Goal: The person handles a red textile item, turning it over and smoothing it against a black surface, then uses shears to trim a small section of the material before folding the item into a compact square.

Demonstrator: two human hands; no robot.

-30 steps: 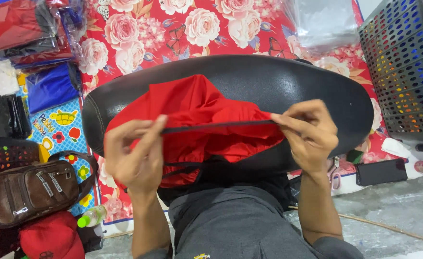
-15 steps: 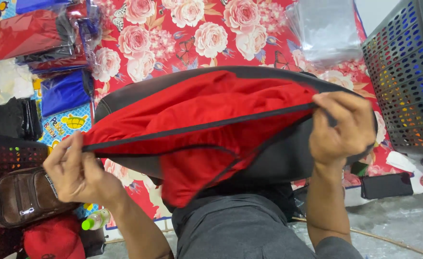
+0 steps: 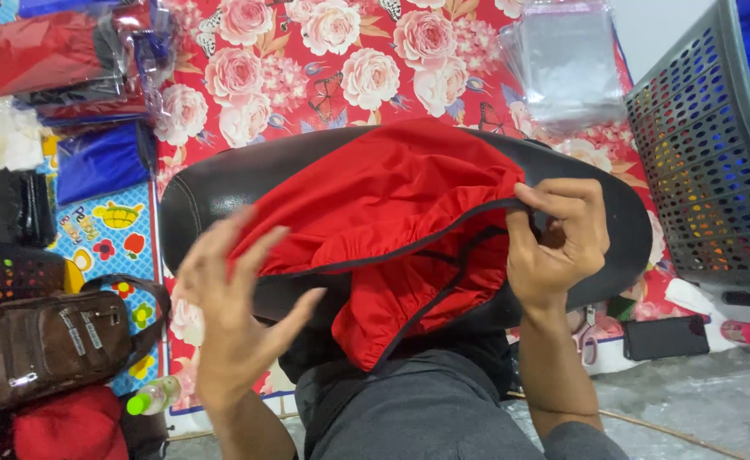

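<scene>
Over the black cushion on the person's lap, the left hand hovers with fingers spread wide and loose, gripping nothing, its fingertips at the red garment's dark-trimmed left edge. The right hand is curled tight, pinching the garment's trim at its right end. A brown bag lies at the left, a grey perforated basket at the right, a stack of clear plastic bags beyond on the rose-patterned mat. The garment drapes across the cushion between both hands.
</scene>
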